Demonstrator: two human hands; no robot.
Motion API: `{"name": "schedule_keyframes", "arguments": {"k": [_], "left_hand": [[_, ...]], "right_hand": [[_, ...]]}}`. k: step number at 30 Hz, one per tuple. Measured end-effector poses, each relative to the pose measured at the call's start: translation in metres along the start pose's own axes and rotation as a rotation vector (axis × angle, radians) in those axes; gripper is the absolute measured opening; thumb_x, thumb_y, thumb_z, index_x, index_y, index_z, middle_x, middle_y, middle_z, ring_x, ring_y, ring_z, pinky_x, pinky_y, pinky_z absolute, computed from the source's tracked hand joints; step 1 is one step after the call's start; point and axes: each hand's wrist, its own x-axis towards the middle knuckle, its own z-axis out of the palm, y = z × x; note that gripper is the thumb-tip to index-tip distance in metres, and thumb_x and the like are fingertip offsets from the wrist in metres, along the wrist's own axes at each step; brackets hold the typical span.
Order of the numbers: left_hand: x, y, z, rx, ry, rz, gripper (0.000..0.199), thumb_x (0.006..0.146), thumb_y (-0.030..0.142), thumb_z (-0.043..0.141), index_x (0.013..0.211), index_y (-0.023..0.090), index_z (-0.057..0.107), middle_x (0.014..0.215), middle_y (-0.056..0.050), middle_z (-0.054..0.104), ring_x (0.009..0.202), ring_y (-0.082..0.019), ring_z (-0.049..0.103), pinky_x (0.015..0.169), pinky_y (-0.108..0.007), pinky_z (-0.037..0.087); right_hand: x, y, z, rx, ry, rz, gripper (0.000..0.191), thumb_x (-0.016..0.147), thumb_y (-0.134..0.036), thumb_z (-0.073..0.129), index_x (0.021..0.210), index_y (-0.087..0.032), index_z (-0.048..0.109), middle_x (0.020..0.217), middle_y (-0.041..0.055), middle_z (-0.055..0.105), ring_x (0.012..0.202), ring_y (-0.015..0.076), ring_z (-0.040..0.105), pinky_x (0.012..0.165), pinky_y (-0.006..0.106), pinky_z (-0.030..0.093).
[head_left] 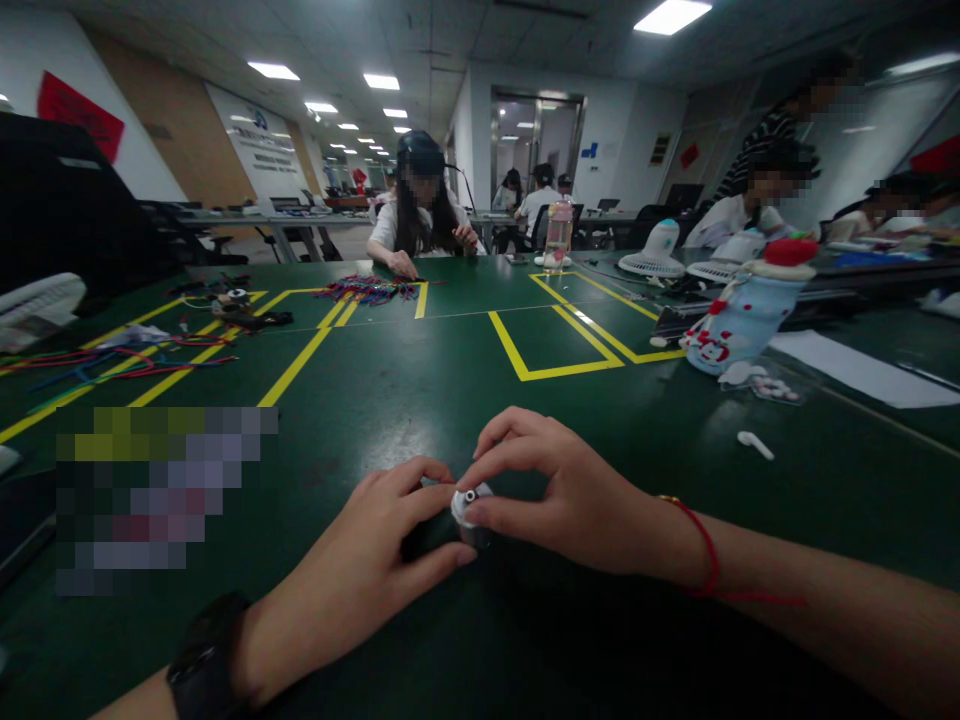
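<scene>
A small cylindrical part (472, 520), silvery below with a white top and a small metal ring in it, stands upright on the green table near the front. My left hand (375, 540) holds its left side and base between thumb and fingers. From the right, my right hand (559, 485) pinches the white top with thumb and index finger. Both hands touch the same part. A black watch is on my left wrist, a red string on my right.
The green table (420, 385) bears yellow tape lines. Wires (142, 360) lie at the left, and a wire pile (367, 290) lies before a person opposite. At the right are a blue bottle (742, 320), white earbud (755, 445), paper (862, 370) and small fans (652, 262).
</scene>
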Motion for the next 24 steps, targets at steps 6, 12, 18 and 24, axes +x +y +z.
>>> {"name": "schedule_keyframes", "arguments": {"k": [6,12,18,24], "left_hand": [[-0.001,0.003,-0.004,-0.005,-0.011,-0.006,0.024,0.087,0.034,0.064,0.111,0.032,0.059,0.121,-0.001,0.052,0.107,-0.025,0.052,0.092,-0.041,0.043],[0.002,0.006,0.002,-0.011,-0.013,-0.002,0.024,0.087,0.034,0.064,0.110,0.031,0.059,0.121,-0.001,0.052,0.107,-0.025,0.052,0.092,-0.041,0.042],[-0.006,0.009,-0.011,-0.014,-0.031,-0.018,0.022,0.088,0.035,0.063,0.110,0.029,0.060,0.119,-0.003,0.053,0.105,-0.025,0.052,0.090,-0.040,0.043],[-0.013,0.011,-0.016,-0.027,-0.028,-0.026,0.022,0.088,0.032,0.062,0.109,0.028,0.061,0.118,-0.003,0.053,0.105,-0.025,0.052,0.090,-0.040,0.044]], "right_hand": [[0.000,0.004,-0.006,0.085,0.007,0.001,0.015,0.083,-0.030,0.066,0.090,-0.018,0.071,0.097,0.0026,0.058,0.091,0.0117,0.057,0.084,0.026,0.044],[-0.006,0.004,-0.005,0.118,-0.012,-0.010,0.014,0.083,-0.028,0.066,0.092,-0.018,0.071,0.097,0.0030,0.060,0.090,0.0118,0.058,0.084,0.026,0.045],[0.006,0.029,-0.020,0.153,0.241,0.160,0.018,0.085,-0.032,0.061,0.083,-0.016,0.069,0.083,0.0022,0.065,0.079,0.0131,0.058,0.072,0.027,0.045],[0.005,0.092,-0.032,0.279,0.510,0.501,0.035,0.081,-0.046,0.058,0.085,-0.012,0.068,0.071,0.0034,0.061,0.058,0.0110,0.050,0.055,0.026,0.040]]}}
